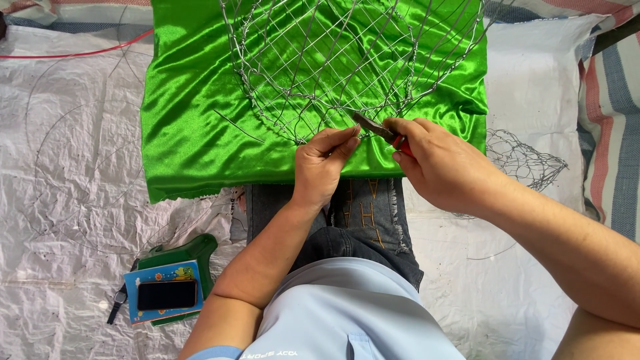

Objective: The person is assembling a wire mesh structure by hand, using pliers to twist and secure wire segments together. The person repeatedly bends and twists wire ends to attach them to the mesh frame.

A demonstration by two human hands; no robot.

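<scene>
Right now the left hand [323,163] pinches the lower rim of a wire basket frame [347,60] between thumb and fingertips, fingers narrow. Just beside those fingertips, the right hand [437,167] is wrapped tight on red-handled pliers [381,131], whose dark tip meets the same rim wire. Beyond the fingers the frame rests on green satin cloth [200,113]. Well apart, toward the left elbow, lies a phone [167,294].
</scene>
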